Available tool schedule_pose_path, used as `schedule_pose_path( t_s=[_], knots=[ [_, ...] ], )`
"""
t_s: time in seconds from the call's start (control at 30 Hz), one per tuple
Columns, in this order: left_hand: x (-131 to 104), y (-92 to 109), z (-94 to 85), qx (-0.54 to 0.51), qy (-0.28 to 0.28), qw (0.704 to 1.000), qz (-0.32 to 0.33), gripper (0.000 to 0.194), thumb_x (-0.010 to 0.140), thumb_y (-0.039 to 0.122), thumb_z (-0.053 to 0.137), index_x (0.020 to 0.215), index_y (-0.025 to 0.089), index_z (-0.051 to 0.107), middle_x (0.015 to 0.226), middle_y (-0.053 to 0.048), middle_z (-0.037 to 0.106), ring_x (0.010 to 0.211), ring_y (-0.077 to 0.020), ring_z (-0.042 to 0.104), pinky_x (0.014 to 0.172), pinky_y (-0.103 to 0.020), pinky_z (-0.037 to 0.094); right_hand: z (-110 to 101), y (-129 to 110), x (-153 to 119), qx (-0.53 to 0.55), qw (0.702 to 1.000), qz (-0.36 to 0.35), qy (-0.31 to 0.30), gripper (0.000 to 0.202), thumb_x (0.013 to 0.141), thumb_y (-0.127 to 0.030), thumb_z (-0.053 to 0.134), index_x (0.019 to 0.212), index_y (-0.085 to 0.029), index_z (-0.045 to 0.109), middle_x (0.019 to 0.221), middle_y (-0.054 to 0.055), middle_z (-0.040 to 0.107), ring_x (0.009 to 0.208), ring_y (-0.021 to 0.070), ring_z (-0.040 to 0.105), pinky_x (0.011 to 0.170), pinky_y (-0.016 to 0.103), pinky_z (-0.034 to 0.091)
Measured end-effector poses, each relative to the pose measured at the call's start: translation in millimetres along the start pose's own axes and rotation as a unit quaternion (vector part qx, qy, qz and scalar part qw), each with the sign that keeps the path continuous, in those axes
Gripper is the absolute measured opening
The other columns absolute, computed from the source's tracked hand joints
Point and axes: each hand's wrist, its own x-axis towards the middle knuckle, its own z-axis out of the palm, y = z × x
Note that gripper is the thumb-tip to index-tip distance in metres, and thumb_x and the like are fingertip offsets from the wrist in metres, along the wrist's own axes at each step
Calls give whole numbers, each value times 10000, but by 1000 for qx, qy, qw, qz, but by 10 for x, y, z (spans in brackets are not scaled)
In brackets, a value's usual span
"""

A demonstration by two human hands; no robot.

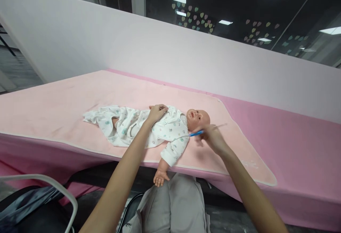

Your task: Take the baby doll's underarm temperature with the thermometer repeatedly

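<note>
A baby doll lies on its back on a peach mat, its head to the right. It wears white patterned clothing, and one of its arms hangs over the mat's front edge. My left hand rests on the doll's chest with the fingers bent; whether it grips the cloth is hidden. Beside the doll's head, my right hand is closed around a thin stick-like tool with a blue end. Motion blurs this hand, and the blue end points at the doll's neck and shoulder.
The peach mat covers much of a pink-covered table. Behind the table stands a white low wall below dark glass with heart stickers. A curved pale chair frame and dark cloth are at the lower left.
</note>
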Motion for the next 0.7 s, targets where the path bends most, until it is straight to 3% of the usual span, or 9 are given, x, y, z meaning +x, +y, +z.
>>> schedule_pose_path(
  t_s=[0.1,0.2,0.3,0.4,0.47,0.53,0.6,0.7],
  knots=[
    [3,-1,10,1,3,1000,1,278,756,378,501,806,166,674,802,-46,700,766,-192,616,805,-299,421,14,-57,-12,20,1000,9,-18,508,858,-531,431,526,-177,583,493,-35,576,428,77,519,435,195,448],
    [-1,10,8,-2,0,1000,4,276,756,370,504,802,158,675,804,-50,697,764,-191,613,772,-291,427,-48,-67,-5,70,996,51,-17,530,893,-472,372,449,-219,513,336,-62,439,315,86,415,308,195,338],
    [-12,27,-2,1,5,1000,4,266,757,359,504,804,161,676,795,-45,697,772,-189,608,759,-282,429,-124,-19,-37,110,989,91,-32,555,915,-467,279,496,-202,528,387,-67,445,361,72,421,341,183,384],
    [-16,31,2,2,5,1000,-1,255,755,351,507,796,166,677,798,-40,698,767,-185,604,775,-287,428,-157,30,-117,120,986,98,-59,330,906,-395,456,797,-122,605,679,-22,601,546,62,546,521,203,491],
    [-10,31,10,-8,4,1000,-4,246,741,351,525,788,164,677,788,-41,696,772,-185,602,792,-293,427,-144,26,-176,132,984,101,-69,314,915,-383,445,817,-131,604,693,-18,608,550,62,547,518,198,484],
    [2,42,2,-52,1,998,-23,254,720,361,548,796,156,677,779,-48,691,766,-184,596,772,-292,434,-120,-6,-226,142,982,99,-80,511,926,-443,305,638,-147,607,535,-36,559,451,62,491,435,170,440],
    [12,74,-38,-146,3,987,-59,286,703,373,567,840,145,673,832,-59,684,728,-165,582,703,-276,443,-115,-37,-264,147,979,94,-105,564,890,-496,288,518,-185,576,428,-39,512,398,82,468,385,184,416],
    [-6,146,-151,-343,18,936,-79,337,732,383,540,957,156,647,939,-69,655,656,-115,538,609,-240,429,-147,2,-322,213,968,98,-86,509,856,-551,354,563,-196,571,412,-28,503,391,121,497,355,223,397]
  ],
)
